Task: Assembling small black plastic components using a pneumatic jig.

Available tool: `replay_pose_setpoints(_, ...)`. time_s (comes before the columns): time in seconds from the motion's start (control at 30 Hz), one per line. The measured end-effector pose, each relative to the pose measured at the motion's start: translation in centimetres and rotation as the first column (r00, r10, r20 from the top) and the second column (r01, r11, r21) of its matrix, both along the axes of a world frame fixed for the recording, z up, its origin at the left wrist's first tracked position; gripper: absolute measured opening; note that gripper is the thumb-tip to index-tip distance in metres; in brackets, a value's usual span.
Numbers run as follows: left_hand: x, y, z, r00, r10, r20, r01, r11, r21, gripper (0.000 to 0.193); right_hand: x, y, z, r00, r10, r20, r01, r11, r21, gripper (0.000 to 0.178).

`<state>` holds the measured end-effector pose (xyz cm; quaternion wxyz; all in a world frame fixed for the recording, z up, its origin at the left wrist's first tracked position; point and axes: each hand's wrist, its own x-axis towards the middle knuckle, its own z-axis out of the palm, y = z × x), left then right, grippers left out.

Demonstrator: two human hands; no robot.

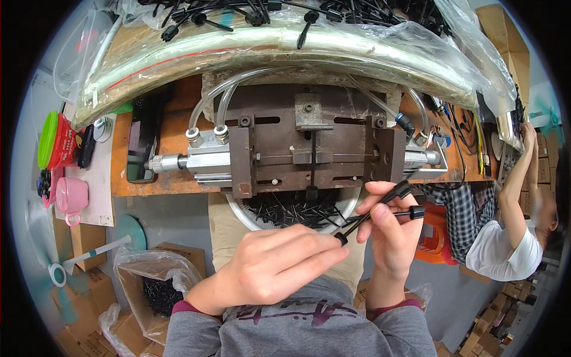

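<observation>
slim black plastic-looking rods with thick cylindrical ends [357, 225]: in right hand [393, 237], near round white tub [239, 216] | right fingers pinched around shafts | left hand [275, 262]: fingers together at one rod's lower end, grip hidden | probably light, stiff, slightly slippery; best held mid-shaft

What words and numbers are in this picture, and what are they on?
Grey sweatshirt: purple script across the front, which I won't copy out.
Red container, at left: pale print, too small to read.
Cardboard boxes, lower left: dark print, too small to read.
Held black rods: no writing that I can make out.
</observation>
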<state>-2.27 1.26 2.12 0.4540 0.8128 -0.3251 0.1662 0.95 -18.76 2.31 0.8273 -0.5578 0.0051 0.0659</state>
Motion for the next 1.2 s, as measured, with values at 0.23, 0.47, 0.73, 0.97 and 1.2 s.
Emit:
replay_pose_setpoints(0.23,-0.4,-0.7,-0.5,0.998,0.058,0.017,-0.058,0.998,0.024,0.038,0.3,0.3,0.2,0.993,0.105,-0.061,-0.1,0.992,0.08,0.019)
replay_pose_setpoints(0.47,0.7,-0.3,-1.0,0.965,0.25,0.077,-0.257,0.962,0.097,0.024,0.4,0.3,-0.4,0.961,-0.178,0.212,0.204,0.973,-0.111,0.023)
replay_pose_setpoints(0.73,1.8,-1.4,-2.5,0.907,0.405,0.118,-0.419,0.839,0.347,0.028,-0.3,0.4,-0.3,0.908,-0.199,0.368,0.31,0.911,-0.272,0.026)
replay_pose_setpoints(0.97,2.0,-1.2,-1.8,0.918,0.393,0.051,-0.384,0.849,0.365,0.029,-0.5,0.0,-1.9,0.744,-0.065,0.665,0.382,0.858,-0.343,0.031)
replay_pose_setpoints(1.2,0.7,-1.7,0.2,0.985,0.037,-0.167,-0.081,0.962,-0.26,0.039,-0.3,0.5,-1.2,0.57,0.394,0.721,0.453,0.581,-0.676,0.037)
